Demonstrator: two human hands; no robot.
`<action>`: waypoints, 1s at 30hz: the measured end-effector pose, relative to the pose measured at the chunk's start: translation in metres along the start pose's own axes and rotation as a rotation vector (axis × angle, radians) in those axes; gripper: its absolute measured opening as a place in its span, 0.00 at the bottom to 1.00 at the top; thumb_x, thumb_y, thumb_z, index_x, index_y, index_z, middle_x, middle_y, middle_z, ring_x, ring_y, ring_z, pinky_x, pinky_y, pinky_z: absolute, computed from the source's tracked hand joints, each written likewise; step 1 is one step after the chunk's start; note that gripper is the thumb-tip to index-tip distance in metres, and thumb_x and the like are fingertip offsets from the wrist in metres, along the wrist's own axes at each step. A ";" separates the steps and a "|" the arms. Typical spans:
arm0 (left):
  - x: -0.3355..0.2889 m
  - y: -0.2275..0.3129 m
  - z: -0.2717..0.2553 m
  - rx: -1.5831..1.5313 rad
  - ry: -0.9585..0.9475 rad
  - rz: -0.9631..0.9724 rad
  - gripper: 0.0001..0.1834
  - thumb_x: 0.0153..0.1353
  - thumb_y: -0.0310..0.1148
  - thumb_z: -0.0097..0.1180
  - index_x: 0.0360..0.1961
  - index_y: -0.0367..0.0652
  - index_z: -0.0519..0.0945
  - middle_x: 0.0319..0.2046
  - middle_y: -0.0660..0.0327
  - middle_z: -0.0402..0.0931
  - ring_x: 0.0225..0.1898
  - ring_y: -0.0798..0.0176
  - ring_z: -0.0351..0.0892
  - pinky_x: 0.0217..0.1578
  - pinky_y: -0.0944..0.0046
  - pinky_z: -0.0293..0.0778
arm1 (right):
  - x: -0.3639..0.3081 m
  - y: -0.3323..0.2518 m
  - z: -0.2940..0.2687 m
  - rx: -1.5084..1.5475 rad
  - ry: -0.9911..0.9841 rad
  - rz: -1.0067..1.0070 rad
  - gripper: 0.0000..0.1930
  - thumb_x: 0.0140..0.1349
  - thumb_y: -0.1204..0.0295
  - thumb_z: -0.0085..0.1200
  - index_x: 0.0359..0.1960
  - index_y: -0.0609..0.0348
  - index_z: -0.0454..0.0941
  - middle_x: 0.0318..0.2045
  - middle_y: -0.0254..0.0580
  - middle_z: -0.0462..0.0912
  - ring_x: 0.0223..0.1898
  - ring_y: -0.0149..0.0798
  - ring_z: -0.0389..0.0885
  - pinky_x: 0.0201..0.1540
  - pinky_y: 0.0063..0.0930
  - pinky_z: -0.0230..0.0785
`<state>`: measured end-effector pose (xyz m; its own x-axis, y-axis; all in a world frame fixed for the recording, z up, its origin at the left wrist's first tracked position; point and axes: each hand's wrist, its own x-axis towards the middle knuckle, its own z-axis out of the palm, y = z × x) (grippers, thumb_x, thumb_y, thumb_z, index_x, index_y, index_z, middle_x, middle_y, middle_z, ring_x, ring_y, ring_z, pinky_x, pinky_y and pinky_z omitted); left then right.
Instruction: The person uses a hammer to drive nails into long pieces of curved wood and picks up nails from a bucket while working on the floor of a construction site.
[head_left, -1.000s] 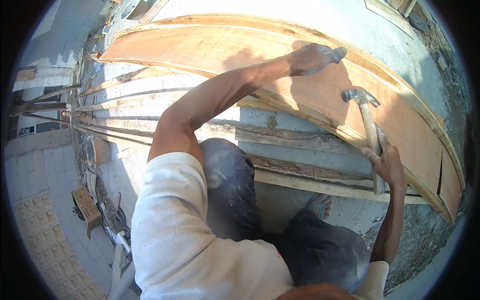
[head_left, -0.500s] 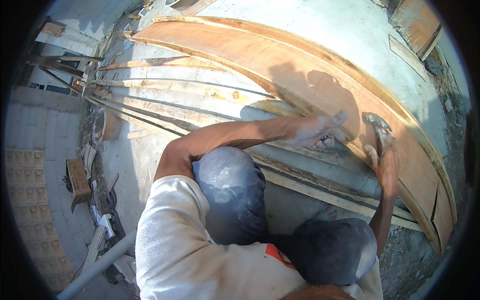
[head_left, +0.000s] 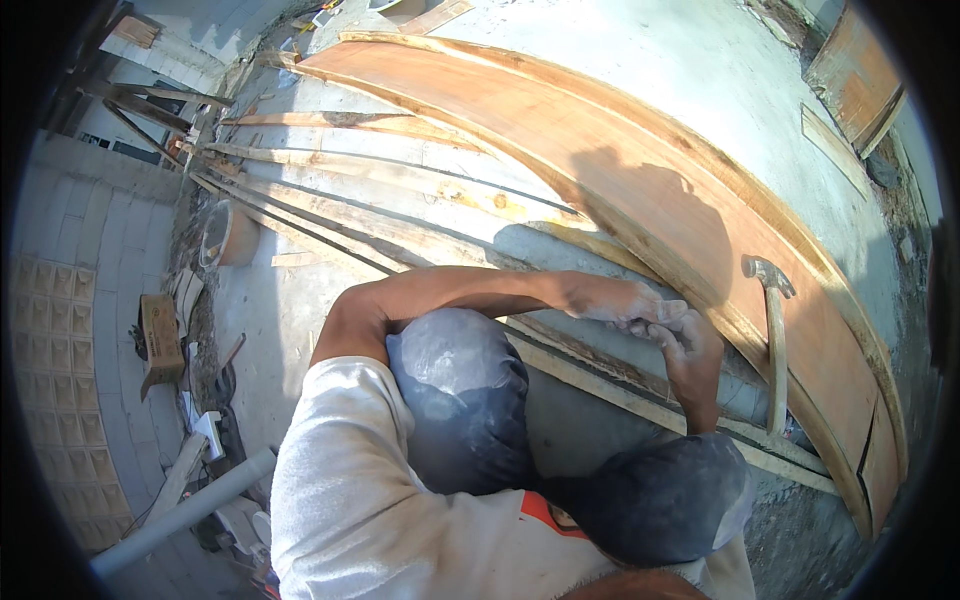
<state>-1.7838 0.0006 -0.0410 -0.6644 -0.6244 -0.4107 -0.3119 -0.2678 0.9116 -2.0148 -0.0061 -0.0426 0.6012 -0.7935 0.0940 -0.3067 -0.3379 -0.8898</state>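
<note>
Crouching, with dusty trouser knees nearest. Just beyond them, left hand and right hand held together, fingers bent and tips drawn close. Cannot tell whether pinching something small or merely touching; too hidden by the knuckles. By judgement, busy with fine finger work, perhaps passing a small piece across, rather than striking.

Beneath and leftward, loose timbers, lengthwise beside the panel. To the right of the hands and apart from both, a hammer, head on the plywood panel, handle across the near batten and out past it. To use that hammer next, would need to part the hands, reach right and wrap the handle, minding the overhanging end.

Farther, along the panel's outer edge, the far batten; then sunlit concrete floor and, near the right rim, a brown board.
</note>
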 end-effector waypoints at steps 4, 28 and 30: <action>0.003 0.000 0.004 -0.315 0.141 0.036 0.30 0.77 0.63 0.47 0.45 0.43 0.81 0.34 0.70 0.71 0.37 0.72 0.68 0.40 0.67 0.67 | -0.001 0.007 -0.005 0.049 0.102 0.110 0.08 0.64 0.79 0.66 0.44 0.61 0.83 0.37 0.34 0.86 0.39 0.27 0.83 0.45 0.27 0.75; -0.007 -0.044 -0.080 -0.175 0.748 0.133 0.04 0.71 0.30 0.64 0.42 0.42 0.83 0.31 0.71 0.78 0.29 0.78 0.68 0.31 0.72 0.66 | -0.037 0.086 -0.123 -1.186 0.358 0.116 0.30 0.63 0.64 0.70 0.63 0.64 0.74 0.55 0.53 0.81 0.50 0.56 0.84 0.54 0.51 0.77; -0.009 -0.053 -0.103 -0.202 0.953 0.118 0.04 0.70 0.27 0.65 0.40 0.40 0.83 0.31 0.69 0.79 0.30 0.77 0.72 0.32 0.74 0.69 | -0.030 0.069 -0.129 -1.195 0.304 0.290 0.30 0.63 0.63 0.69 0.63 0.65 0.73 0.57 0.57 0.79 0.51 0.60 0.82 0.55 0.52 0.77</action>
<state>-1.6909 -0.0550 -0.0839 0.1708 -0.9624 -0.2115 -0.0977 -0.2301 0.9682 -2.1497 -0.0709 -0.0491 0.2558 -0.9451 0.2034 -0.9667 -0.2515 0.0473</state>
